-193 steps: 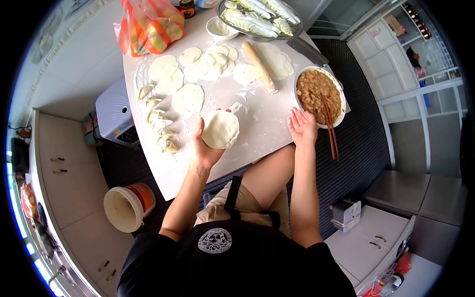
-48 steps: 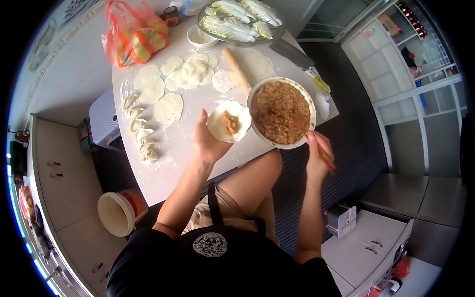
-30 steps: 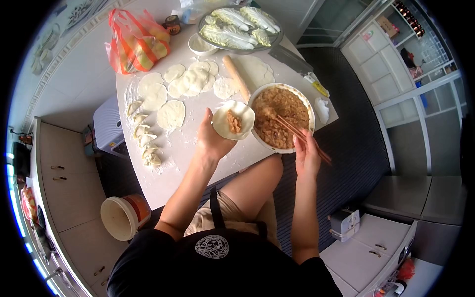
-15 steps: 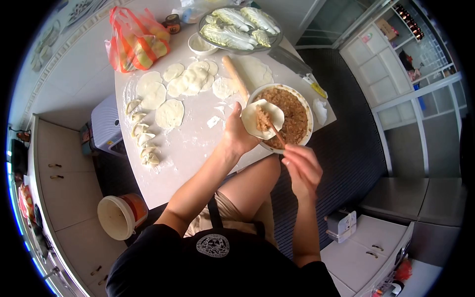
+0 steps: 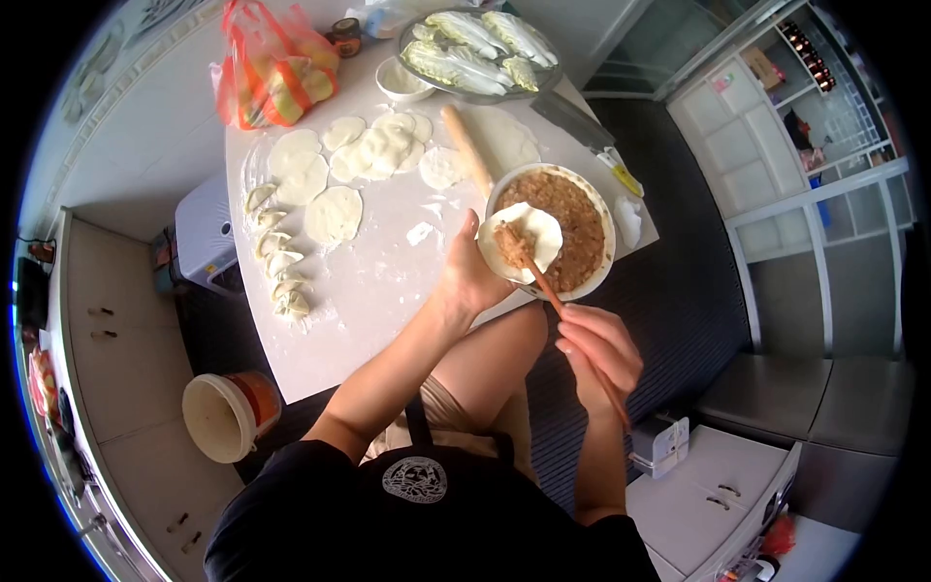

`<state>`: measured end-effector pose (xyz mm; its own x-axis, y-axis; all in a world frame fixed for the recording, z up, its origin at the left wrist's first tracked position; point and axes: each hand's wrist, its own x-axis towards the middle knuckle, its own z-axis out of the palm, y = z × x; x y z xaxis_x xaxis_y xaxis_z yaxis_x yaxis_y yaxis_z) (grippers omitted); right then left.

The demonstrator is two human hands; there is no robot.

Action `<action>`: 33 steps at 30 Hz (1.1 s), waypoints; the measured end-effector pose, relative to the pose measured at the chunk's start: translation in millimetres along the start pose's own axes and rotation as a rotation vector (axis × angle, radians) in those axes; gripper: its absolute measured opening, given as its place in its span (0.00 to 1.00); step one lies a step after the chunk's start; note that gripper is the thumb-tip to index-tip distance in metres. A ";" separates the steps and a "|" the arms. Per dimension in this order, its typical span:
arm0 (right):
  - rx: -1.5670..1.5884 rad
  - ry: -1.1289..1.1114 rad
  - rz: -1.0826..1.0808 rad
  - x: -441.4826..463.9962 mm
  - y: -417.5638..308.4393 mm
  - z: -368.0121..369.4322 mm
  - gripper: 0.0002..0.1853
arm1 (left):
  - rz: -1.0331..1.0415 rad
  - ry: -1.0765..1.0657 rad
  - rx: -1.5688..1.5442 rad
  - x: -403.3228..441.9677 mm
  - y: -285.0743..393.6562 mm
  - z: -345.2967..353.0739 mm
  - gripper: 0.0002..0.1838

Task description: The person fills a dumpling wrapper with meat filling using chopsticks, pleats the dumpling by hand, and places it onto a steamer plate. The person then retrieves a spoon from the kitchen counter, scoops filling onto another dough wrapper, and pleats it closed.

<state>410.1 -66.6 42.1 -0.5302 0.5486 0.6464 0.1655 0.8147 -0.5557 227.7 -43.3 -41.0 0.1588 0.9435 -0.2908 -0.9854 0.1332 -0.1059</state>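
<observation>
A round dumpling wrapper (image 5: pixel 539 231) lies in my left hand (image 5: pixel 472 270), which cups it from below over the near edge of the bowl. Brown minced filling (image 5: pixel 513 242) sits on the wrapper. My right hand (image 5: pixel 600 355) is closed around wooden chopsticks (image 5: pixel 549 290), their tips touching the filling. Under and beyond the wrapper stands a white bowl (image 5: pixel 608 254) full of the same mince. To the left, a column of folded dumplings (image 5: pixel 281 262) rests on the floured table, with flat wrappers (image 5: pixel 334 215) beside it and more wrappers overlapping further back.
A rolling pin (image 5: pixel 467 152) lies against the bowl, near a sheet of dough (image 5: pixel 504 135). A cleaver (image 5: pixel 574 118) is at the table's right edge. Behind are a small white bowl (image 5: pixel 402 85), a tray of cabbage (image 5: pixel 465 89) and a plastic bag (image 5: pixel 276 73). A bucket (image 5: pixel 221 417) stands on the floor.
The chopsticks have pressed the filling toward the wrapper's left side. My right hand has shifted slightly down and right, and the wrapper has tilted a little in my left hand.
</observation>
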 end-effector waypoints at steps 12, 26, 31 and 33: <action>0.219 0.280 0.416 -28.3 10.1 -6.2 0.07 | 0.093 0.006 0.122 -9.5 6.5 3.6 0.42; 0.414 0.470 0.472 -25.8 14.0 -10.2 0.11 | 0.151 0.068 0.110 -19.2 10.9 3.4 0.40; 0.181 0.464 0.674 -30.8 43.8 -25.3 0.10 | 0.264 0.080 0.106 -33.5 30.7 -2.5 0.38; 0.228 0.461 0.759 -43.3 61.0 -15.5 0.10 | 0.284 0.049 0.085 -37.1 37.7 -6.9 0.38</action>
<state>456.0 -37.7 -11.7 0.0463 0.9820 0.1829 0.1396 0.1750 -0.9746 185.1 -75.4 -40.8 -0.1228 0.9312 -0.3432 -0.9921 -0.1066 0.0659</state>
